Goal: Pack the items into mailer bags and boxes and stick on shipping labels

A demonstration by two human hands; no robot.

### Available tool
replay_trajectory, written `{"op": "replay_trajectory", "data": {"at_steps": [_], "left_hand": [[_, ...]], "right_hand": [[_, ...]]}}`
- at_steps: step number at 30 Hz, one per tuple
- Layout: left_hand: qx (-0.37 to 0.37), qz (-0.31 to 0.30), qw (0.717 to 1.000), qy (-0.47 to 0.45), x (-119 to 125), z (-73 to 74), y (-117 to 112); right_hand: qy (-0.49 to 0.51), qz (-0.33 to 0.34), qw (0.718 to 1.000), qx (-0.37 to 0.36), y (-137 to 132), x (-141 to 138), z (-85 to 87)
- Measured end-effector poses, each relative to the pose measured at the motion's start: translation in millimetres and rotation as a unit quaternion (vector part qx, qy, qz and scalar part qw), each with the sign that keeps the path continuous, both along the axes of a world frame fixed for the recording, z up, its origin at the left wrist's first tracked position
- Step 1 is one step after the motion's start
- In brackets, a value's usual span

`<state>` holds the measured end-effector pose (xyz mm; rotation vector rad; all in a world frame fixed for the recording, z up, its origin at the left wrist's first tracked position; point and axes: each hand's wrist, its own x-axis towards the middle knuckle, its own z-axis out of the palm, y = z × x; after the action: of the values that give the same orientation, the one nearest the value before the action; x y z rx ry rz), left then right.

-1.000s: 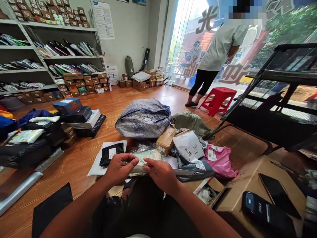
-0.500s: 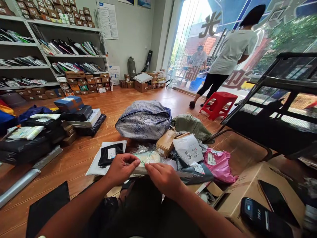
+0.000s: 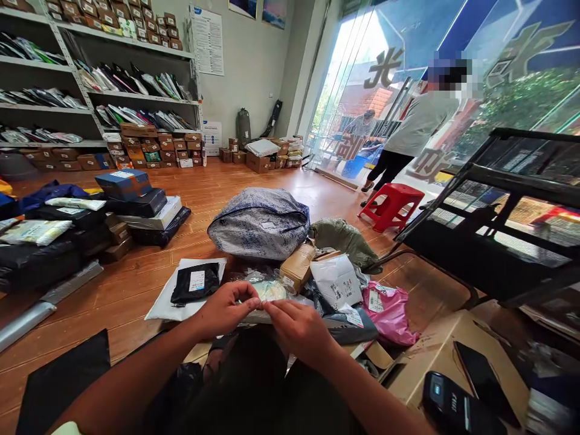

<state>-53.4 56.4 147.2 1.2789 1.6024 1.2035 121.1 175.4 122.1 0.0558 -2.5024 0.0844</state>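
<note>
My left hand (image 3: 225,309) and my right hand (image 3: 296,327) meet low in the middle, both pinched on the near edge of a clear plastic parcel (image 3: 270,291) with pale contents. The parcel lies at the front of a heap of packages on the wooden floor. A black pouch (image 3: 195,283) on a white mailer (image 3: 168,301) lies just left of my left hand. To the right of my right hand lie a white labelled bag (image 3: 336,280), a small brown box (image 3: 296,267) and a pink bag (image 3: 389,304).
A large blue-patterned bundle (image 3: 260,224) and an olive sack (image 3: 344,238) lie behind the heap. Stacked dark parcels (image 3: 131,205) stand at left, parcel shelves (image 3: 95,96) behind. At right are a black rack (image 3: 507,211), a cardboard box (image 3: 435,362) with a scanner (image 3: 453,408), and a red stool (image 3: 392,205). A person (image 3: 410,136) walks by the glass door.
My two hands have drawn closer together on the clear parcel's edge. The view has tilted upward and rightward. The person by the door has stepped farther away.
</note>
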Motion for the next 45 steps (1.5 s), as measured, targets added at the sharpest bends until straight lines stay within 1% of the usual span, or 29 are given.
{"op": "replay_trajectory", "data": {"at_steps": [2, 4, 7, 10, 14, 17, 19, 22, 25, 31, 33, 36, 37, 39, 43, 45], "left_hand": [[0.001, -0.01, 1.0, -0.012, 0, 0.0, 2], [0.004, -0.026, 0.999, -0.025, 0, 1.1, 4], [-0.004, -0.047, 0.998, -0.043, 0, 2.6, 6], [-0.014, -0.052, 0.997, -0.05, 0, 1.8, 8], [-0.023, -0.056, 0.997, -0.054, -1, -0.2, 7], [-0.034, -0.068, 0.994, -0.078, -2, 0.3, 6], [-0.032, -0.068, 0.994, -0.076, -1, 1.0, 4], [-0.019, -0.048, 0.998, -0.036, 2, 0.7, 2], [-0.013, -0.034, 0.999, 0.0, 6, -1.0, 0], [0.016, -0.028, 0.991, 0.133, 7, -2.4, -4], [0.026, -0.024, 0.987, 0.154, 6, -2.7, -5], [0.033, -0.014, 0.984, 0.173, 6, -3.4, -4], [0.034, -0.009, 0.984, 0.175, 6, -3.7, -4], [0.035, -0.004, 0.984, 0.174, 7, -4.0, -4], [0.031, -0.008, 0.988, 0.15, 9, -4.4, -4], [0.033, -0.011, 0.988, 0.148, 9, -5.1, -3]], "right_hand": [[0.001, 0.016, 1.0, 0.021, 4, 2, 2.4], [-0.008, 0.025, 0.999, 0.026, 8, 3, 6.1], [-0.054, 0.027, 0.998, 0.024, 11, 3, 12.7], [-0.102, 0.021, 0.994, 0.029, 13, 2, 17.5], [-0.107, 0.019, 0.994, 0.01, 14, 2, 16.1], [-0.094, 0.025, 0.994, -0.04, 15, 3, 11.3], [-0.091, 0.031, 0.992, -0.086, 15, 5, 7.8], [-0.066, 0.027, 0.985, -0.157, 13, 9, 1.7], [-0.009, 0.009, 0.975, -0.22, 9, 10, -8.3], [0.098, -0.023, 0.952, -0.289, -4, 3, -34.5], [0.119, -0.032, 0.939, -0.322, -6, 0, -38.5], [0.114, -0.026, 0.922, -0.369, -7, 1, -37.1], [0.106, -0.016, 0.922, -0.373, -7, 2, -35.1], [0.093, 0.002, 0.929, -0.358, -7, 5, -30.2], [0.108, -0.017, 0.954, -0.278, -9, 2, -20.3], [0.121, -0.014, 0.963, -0.241, -8, -4, -16.5]]}}
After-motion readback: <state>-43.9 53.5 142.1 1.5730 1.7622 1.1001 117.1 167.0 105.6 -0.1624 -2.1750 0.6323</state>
